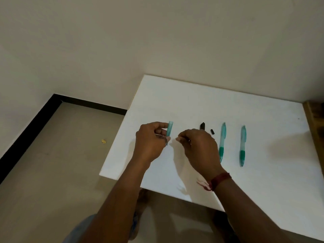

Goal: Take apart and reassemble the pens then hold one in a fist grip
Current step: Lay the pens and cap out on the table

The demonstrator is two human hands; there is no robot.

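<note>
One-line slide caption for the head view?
Left hand holds a teal pen barrel beside the right hand; two black parts and two whole pens lie on the white table.

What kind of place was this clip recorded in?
Likely a plain indoor room, home or office unclear: white table against a bare beige wall, dark skirting along the floor.

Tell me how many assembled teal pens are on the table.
2. The first pen lies beside the right hand; the second pen lies farther right. The left hand holds a loose teal barrel; hands could hide more.
</note>
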